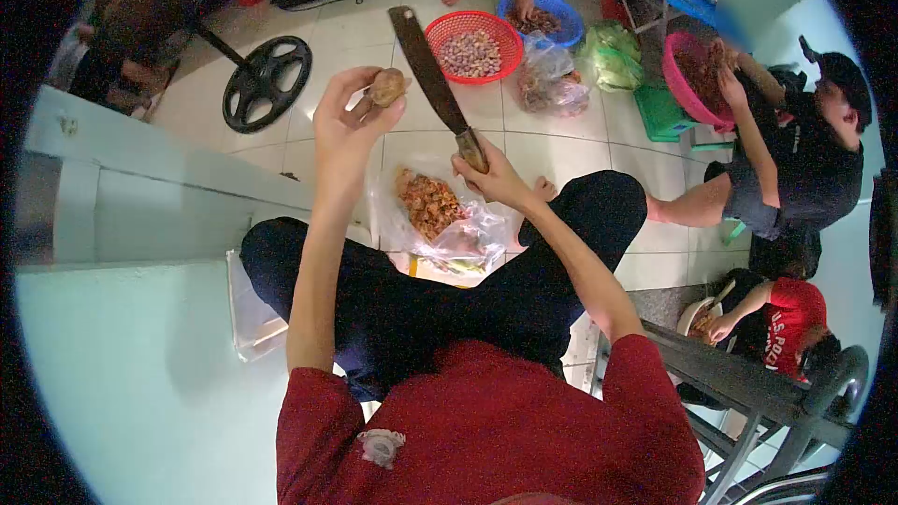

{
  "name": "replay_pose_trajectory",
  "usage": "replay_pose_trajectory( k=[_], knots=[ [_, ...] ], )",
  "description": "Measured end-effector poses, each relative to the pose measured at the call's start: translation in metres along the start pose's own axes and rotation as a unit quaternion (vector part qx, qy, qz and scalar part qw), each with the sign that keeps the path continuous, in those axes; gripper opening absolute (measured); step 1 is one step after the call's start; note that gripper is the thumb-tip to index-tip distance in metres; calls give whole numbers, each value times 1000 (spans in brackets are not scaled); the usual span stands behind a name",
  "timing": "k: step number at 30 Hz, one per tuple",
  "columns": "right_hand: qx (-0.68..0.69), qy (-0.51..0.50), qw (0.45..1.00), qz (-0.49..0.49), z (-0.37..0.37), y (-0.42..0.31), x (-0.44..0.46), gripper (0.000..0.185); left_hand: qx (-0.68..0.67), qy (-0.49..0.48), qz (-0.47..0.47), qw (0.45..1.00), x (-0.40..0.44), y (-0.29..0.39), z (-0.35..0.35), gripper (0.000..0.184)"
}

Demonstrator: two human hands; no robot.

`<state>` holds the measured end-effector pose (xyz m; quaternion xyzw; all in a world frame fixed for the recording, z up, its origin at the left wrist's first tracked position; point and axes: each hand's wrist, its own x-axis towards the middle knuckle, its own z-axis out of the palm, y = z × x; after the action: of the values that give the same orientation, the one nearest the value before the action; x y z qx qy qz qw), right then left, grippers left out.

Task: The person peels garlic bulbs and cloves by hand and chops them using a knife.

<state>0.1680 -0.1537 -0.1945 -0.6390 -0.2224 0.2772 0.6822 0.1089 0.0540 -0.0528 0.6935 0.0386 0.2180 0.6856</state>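
My left hand (360,110) is raised, its fingers pinching a small, rounded brown lump (386,88) whose kind I cannot make out. A long, dark-bladed knife (432,75) is in my right hand (493,176), which wraps round its wooden handle. The blade slants up and to the left, its tip beyond the lump and apart from it. Below both hands, between my knees, a clear plastic bag (477,245) lies spread with a heap of orange-brown pieces (430,204) on it.
Ahead on the tiles stand a red basket (514,42) of small pinkish pieces and a blue basin (572,23) with someone's hand in it. Plastic bags (554,84) lie nearby. People sit at right; one holds a pink basin (675,84). A black wheel-shaped base (267,84) stands left.
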Motion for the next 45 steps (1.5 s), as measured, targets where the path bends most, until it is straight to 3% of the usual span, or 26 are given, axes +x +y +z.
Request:
replay_pose_trajectory(
  k=[4, 11, 13, 15, 18, 21, 22, 27, 33, 36, 39, 41, 43, 45],
  knots=[
    [-35, 25, 998, 49, 4, 9, 9, 28, -54, 5, 0, 999, -3, 4, 1, 45],
    [-94, 96, 991, 19, 7, 23, 13, 35, -26, 11, -34, 999, -6, 3, 1, 45],
    [-61, 71, 993, 70, 4, 19, 13, 29, -49, 24, -11, 998, -4, -14, -4, 45],
    [-10, 77, 995, 58, 7, 14, 13, 25, -123, 29, -49, 991, -5, -7, -2, 41],
    [36, 86, 994, 57, 14, -2, 13, 27, -43, 55, -40, 997, -2, -17, -6, 37],
    [-43, 87, 994, 40, 7, 7, 13, 35, 1, 65, 2, 998, 0, -35, -12, 43],
    [-88, 105, 991, 10, 4, 20, 16, 37, 6, 74, -26, 997, -2, -43, -15, 46],
    [-39, 94, 994, 27, 0, -2, 5, 35, 64, 96, -141, 983, -9, -72, -21, 51],
    [-40, 100, 994, -31, -13, -5, -1, 34, 87, 138, -69, 984, -26, -60, -1, 42],
    [-74, 123, 989, -40, -16, -5, 3, 33, 88, 142, -49, 985, -41, -107, -13, 37],
    [-99, 137, 986, 1, -18, 4, 5, 36, 77, 174, -128, 973, -36, -160, -22, 42],
    [-137, 139, 980, 31, -22, 21, 10, 38, -26, 212, -173, 961, -25, -190, -14, 44],
    [-181, 135, 973, 58, -24, 35, 28, 40, -16, 247, -216, 944, -12, -241, 2, 43],
    [-213, 88, 962, 143, -23, 52, 51, 48, -1, 272, -272, 923, -19, -313, 3, 41]
  ],
)
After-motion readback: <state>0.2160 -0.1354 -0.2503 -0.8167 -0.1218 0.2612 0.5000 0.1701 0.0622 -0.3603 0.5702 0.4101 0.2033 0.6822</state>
